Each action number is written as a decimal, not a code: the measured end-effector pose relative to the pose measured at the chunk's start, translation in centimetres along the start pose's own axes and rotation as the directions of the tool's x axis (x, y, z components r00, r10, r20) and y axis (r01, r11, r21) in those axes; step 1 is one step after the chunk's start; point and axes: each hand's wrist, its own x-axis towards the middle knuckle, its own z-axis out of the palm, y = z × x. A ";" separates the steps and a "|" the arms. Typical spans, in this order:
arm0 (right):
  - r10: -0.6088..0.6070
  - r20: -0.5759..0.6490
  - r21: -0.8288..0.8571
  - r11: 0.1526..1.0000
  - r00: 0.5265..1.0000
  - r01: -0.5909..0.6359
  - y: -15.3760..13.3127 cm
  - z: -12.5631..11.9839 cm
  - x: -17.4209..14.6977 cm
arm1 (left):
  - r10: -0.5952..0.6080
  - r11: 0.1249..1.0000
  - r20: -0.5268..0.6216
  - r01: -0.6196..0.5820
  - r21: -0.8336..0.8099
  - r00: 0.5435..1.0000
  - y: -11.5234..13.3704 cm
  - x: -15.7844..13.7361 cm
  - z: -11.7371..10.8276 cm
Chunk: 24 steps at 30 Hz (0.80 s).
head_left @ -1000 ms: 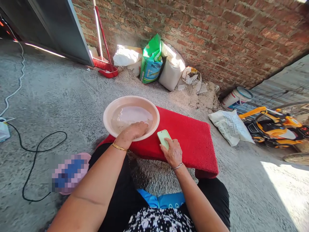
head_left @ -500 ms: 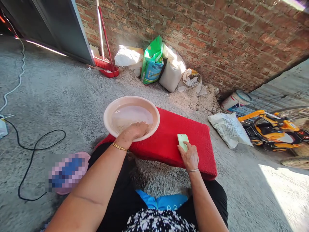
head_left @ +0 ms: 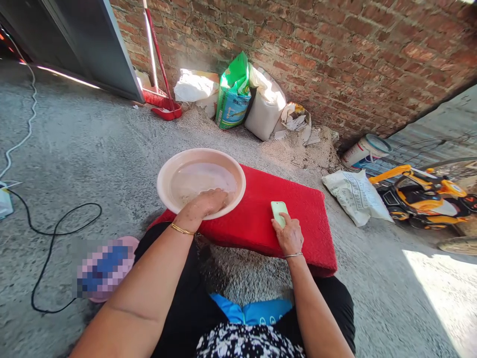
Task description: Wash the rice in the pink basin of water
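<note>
A round, pale pink basin of cloudy water stands on the left part of a low bench covered in red plush cloth. My left hand reaches over the near rim into the basin. Its fingers dip into the water and are mostly hidden, so I cannot see what they touch. To the right, my right hand is closed around the near end of a pale green, flat block with rounded corners. The block is at the red cloth; its exact kind is unclear.
Beyond the bench, bags and loose grain-like material line the brick wall. A bucket, a white sack and a yellow toy excavator are right. A pink tub and black cable are left.
My right hand and the pale green block have shifted slightly left and away from me. My left hand stays in the basin, and the camera view has moved a little.
</note>
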 end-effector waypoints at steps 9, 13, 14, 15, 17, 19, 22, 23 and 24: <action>0.070 -0.027 0.044 0.997 0.997 -0.069 1.5 -0.7 0.5 | -0.030 0.999 0.072 0.028 0.029 0.997 1.5 -1.1 -2.2; -0.156 -0.080 0.103 0.981 0.985 0.163 -2.1 0.8 0.5 | -0.023 0.999 0.082 0.021 0.025 0.996 1.5 -1.0 -2.3; -0.208 -0.088 0.107 0.970 0.974 0.217 -3.1 1.2 0.5 | -0.024 0.999 0.077 0.022 0.024 0.997 1.4 -0.9 -2.1; -0.248 -0.091 0.105 0.961 0.965 0.257 -4.0 1.4 0.6 | -0.024 0.999 0.067 0.022 0.025 0.997 1.3 -0.8 -1.9; -0.283 -0.076 0.086 0.953 0.956 0.289 -5.1 1.6 0.8 | -0.022 0.999 0.045 0.020 0.030 0.999 1.1 -0.6 -1.6; -0.247 -0.038 0.062 0.967 0.968 0.249 -5.0 1.4 1.1 | -0.011 0.999 0.046 0.010 0.032 0.999 0.9 -0.5 -1.4; -0.085 0.017 0.026 0.996 0.996 0.085 -2.8 0.4 1.8 | 0.016 0.999 0.054 -0.017 0.027 0.998 0.8 -0.7 -1.3; -0.020 0.028 0.017 1.000 0.999 0.020 -1.7 0.0 2.1 | 0.025 0.999 0.042 -0.026 0.029 0.999 0.8 -0.7 -1.3; 0.045 0.036 0.012 0.999 0.998 -0.045 -0.6 -0.4 2.3 | 0.030 0.999 0.028 -0.031 0.033 0.999 0.8 -0.8 -1.3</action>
